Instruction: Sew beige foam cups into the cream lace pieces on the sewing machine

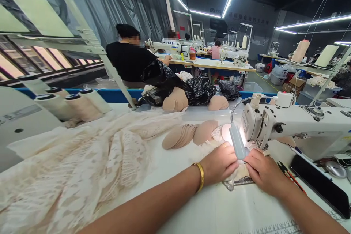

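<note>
Both my hands are at the head of a white sewing machine, on either side of its grey lamp. My left hand, wearing a gold bracelet and a ring, has curled fingers on a piece of cream fabric. Opposite it, my right hand pinches the same piece near the presser foot. The lamp and my fingers hide the needle and part of the cloth. Just beyond my left hand lie fanned stacks of beige oval pads, with a lace edge beside them.
Cream lace cloth is heaped over the table's left side. Scissors, a black phone and a printed ruler lie at right. Thread cones stand at left. A person in black sits ahead beside black plastic bags.
</note>
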Demonstrator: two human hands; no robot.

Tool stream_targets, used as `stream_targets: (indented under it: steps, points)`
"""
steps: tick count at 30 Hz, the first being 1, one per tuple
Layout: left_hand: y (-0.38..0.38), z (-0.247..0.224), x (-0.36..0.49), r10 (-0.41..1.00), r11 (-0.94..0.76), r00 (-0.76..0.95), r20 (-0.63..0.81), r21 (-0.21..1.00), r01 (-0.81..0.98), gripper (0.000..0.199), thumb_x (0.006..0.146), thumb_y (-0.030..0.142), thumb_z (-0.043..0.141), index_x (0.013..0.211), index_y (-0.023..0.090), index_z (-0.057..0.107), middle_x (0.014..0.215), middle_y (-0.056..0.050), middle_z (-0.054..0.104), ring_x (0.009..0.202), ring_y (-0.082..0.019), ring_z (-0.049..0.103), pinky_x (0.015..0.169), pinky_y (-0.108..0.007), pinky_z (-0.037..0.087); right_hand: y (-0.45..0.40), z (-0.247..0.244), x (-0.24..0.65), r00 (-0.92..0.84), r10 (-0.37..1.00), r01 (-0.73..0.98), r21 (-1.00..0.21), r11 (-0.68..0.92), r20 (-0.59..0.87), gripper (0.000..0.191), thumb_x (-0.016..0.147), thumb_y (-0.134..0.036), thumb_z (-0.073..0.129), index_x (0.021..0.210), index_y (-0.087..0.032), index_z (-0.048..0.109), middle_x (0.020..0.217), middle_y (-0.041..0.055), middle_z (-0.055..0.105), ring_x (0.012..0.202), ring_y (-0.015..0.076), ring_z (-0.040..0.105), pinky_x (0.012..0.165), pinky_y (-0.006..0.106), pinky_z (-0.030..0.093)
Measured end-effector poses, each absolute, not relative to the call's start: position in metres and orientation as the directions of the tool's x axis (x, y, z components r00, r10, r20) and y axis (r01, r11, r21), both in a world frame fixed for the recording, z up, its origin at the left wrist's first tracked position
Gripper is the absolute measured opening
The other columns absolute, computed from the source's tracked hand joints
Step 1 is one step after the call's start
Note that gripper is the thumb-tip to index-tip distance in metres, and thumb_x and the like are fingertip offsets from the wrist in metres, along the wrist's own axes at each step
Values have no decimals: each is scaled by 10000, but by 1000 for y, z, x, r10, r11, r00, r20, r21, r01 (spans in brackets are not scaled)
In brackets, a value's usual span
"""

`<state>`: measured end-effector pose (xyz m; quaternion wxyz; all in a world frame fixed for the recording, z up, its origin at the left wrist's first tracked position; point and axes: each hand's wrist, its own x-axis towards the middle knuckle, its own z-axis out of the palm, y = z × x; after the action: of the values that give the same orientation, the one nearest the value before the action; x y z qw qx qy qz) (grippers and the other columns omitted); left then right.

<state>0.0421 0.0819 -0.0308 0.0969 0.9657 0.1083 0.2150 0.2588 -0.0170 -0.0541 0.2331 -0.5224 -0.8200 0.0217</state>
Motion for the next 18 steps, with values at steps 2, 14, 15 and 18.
stream_targets:
  steps: [2, 14, 15, 18]
  points:
    - [83, -31, 42, 244, -959, 881, 404, 237, 156, 121, 930, 139, 522, 840, 202, 573, 925, -48, 681, 833, -209, 587, 778, -332, 461, -17, -55, 259, -348, 864, 845, -276, 457, 364, 231, 983, -91, 471, 1049, -233, 641, 948, 71, 647, 926, 248, 598, 725, 342, 470]
    - [93, -31, 47, 291, -956, 901, 322, 140, 259, 120, 944, 204, 597, 837, 179, 643, 924, -74, 673, 906, -246, 597, 869, -377, 485, -15, -58, 263, -346, 843, 853, -237, 466, 412, 231, 999, -130, 475, 1062, -255, 660, 865, 49, 619, 823, 235, 610, 696, 336, 482]
    - [93, -32, 49, 314, -949, 901, 301, 132, 287, 133, 942, 220, 606, 822, 177, 644, 927, -83, 670, 919, -260, 597, 880, -392, 486, -15, -59, 264, -340, 845, 851, -247, 464, 413, 238, 1001, -134, 464, 1065, -249, 662, 871, 54, 624, 835, 240, 613, 708, 345, 486]
    - [94, -33, 53, 363, -931, 895, 258, 138, 338, 105, 932, 188, 602, 836, 170, 641, 972, -110, 679, 939, -284, 608, 884, -413, 496, -16, -59, 262, -308, 854, 835, -311, 454, 420, 262, 1012, -163, 423, 1057, -238, 671, 909, 76, 650, 877, 256, 625, 757, 379, 493]
